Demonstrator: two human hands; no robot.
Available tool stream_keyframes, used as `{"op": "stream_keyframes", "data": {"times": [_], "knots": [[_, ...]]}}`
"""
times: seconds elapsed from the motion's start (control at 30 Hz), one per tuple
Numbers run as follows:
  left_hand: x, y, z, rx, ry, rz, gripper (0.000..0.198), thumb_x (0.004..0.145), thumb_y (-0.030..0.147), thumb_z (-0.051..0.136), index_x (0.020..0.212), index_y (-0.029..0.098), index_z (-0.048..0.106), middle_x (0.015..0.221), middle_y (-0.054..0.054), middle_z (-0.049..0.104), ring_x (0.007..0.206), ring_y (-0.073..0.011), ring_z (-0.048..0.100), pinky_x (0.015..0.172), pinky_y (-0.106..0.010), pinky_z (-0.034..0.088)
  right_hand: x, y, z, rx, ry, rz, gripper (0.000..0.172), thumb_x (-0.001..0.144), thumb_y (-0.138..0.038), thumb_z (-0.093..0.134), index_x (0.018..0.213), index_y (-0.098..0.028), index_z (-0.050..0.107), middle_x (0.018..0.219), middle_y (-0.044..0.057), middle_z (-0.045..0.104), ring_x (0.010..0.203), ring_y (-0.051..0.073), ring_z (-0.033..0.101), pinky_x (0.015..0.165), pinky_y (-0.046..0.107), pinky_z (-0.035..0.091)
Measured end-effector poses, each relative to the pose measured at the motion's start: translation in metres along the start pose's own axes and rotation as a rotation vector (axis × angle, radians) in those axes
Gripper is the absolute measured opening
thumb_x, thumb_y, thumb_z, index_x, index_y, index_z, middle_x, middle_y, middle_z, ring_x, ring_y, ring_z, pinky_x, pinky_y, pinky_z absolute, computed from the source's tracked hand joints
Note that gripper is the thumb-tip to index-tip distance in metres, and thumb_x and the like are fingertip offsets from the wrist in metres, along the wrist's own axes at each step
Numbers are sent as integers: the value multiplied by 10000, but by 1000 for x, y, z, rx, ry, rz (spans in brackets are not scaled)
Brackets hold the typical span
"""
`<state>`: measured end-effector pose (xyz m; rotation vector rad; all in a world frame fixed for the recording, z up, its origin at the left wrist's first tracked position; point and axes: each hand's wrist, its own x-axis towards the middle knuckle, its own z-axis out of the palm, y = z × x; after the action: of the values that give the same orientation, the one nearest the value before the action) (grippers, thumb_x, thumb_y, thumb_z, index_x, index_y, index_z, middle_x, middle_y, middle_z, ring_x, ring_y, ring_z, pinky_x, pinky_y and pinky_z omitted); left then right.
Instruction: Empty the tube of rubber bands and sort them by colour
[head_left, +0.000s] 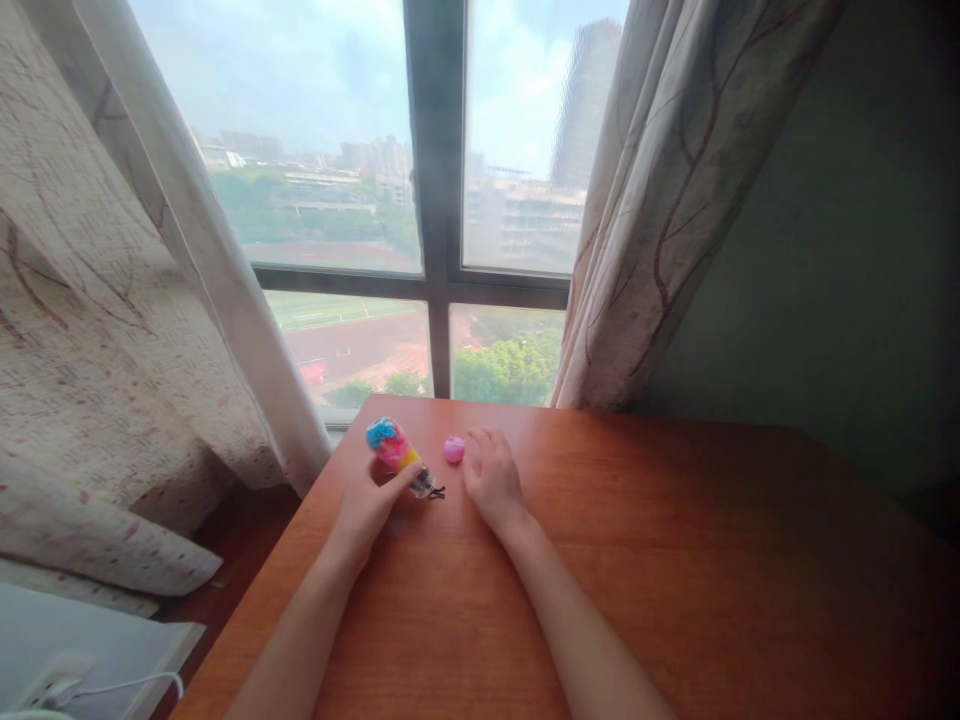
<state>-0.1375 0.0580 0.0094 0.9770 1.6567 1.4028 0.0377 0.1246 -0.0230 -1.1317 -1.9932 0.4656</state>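
Note:
My left hand point(369, 505) is closed round a clear tube-shaped container point(395, 448), tilted above the table. Bands of blue, pink, yellow and black fill it; they look like small hair ties, though the detail is blurred. Several black strands point(436, 493) stick out at its lower right end, which seems to be uncovered. A small round pink piece, perhaps a lid point(454, 450), rests on the table to the right of the container. Just beside it is my right hand point(493, 475), fingers loosely stretched and apart. Whether its thumb touches the pink piece I cannot tell.
The brown wooden table point(645, 560) reaches the window point(439, 285) at its far edge. Patterned curtains hang at left point(150, 300) and right point(652, 200). At the lower left, a white cable point(131, 685) is plugged into a socket, below the table's left edge.

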Motion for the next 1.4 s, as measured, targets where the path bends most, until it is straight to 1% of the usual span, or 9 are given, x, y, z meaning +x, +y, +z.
{"op": "stream_keyframes", "data": {"times": [0.2,0.47,0.67,0.8,0.93,1.1,1.2,1.3,1.4], "knots": [[1,-2,-3,-51,23,-19,538,606,482,830,999,137,705,1024,-114,767,998,-307,700,862,-359,531,-22,-21,-8,-45,-100,-4,320,825,-175,626,1144,-198,629,997,80,631,913,240,591,821,354,510],[1,-1,-3,-88,39,-34,529,578,458,846,970,131,707,999,-112,768,982,-301,705,824,-337,544,-23,-24,1,-64,-190,-61,45,842,-239,665,875,-242,696,919,48,624,890,217,590,787,310,496],[-1,5,-3,-110,65,-36,511,582,463,840,950,134,709,969,-101,767,936,-287,711,795,-337,548,-1,-23,0,-77,39,76,262,884,-245,588,1139,-204,632,1131,123,572,1064,274,542,927,405,467],[-3,10,-1,-120,61,-33,503,552,456,853,912,132,716,923,-92,770,889,-282,717,767,-334,552,12,-16,6,89,-21,113,390,793,-158,634,1177,-226,636,1225,116,600,1173,278,528,1022,430,415],[-3,9,-1,-122,74,-30,502,552,464,848,904,136,709,930,-88,767,903,-281,713,764,-325,549,15,-7,15,199,-24,217,272,901,-318,532,1109,-190,651,1033,97,714,888,209,668,787,332,535],[-2,5,0,-127,64,-31,513,570,469,840,940,143,699,961,-86,766,933,-283,709,782,-330,545,13,2,17,298,-54,291,451,972,-463,351,1018,-117,636,765,85,734,589,159,661,458,222,465],[-2,3,0,-126,54,-34,521,581,471,837,956,135,699,973,-96,765,950,-291,705,792,-338,544,13,4,14,281,-44,277,393,955,-437,402,1035,-135,639,829,88,732,671,176,678,534,250,504],[0,0,-2,-119,55,-38,521,592,465,837,969,130,703,981,-104,764,963,-296,701,799,-341,539,13,2,10,222,-42,203,277,858,-321,585,1095,-194,648,1033,88,708,931,223,663,808,346,526],[1,0,-3,-118,61,-45,517,596,459,839,970,128,705,979,-106,765,954,-294,704,794,-338,537,10,-7,7,183,-91,97,375,756,-162,658,1124,-237,657,1150,70,662,1102,239,588,986,384,445]]}}
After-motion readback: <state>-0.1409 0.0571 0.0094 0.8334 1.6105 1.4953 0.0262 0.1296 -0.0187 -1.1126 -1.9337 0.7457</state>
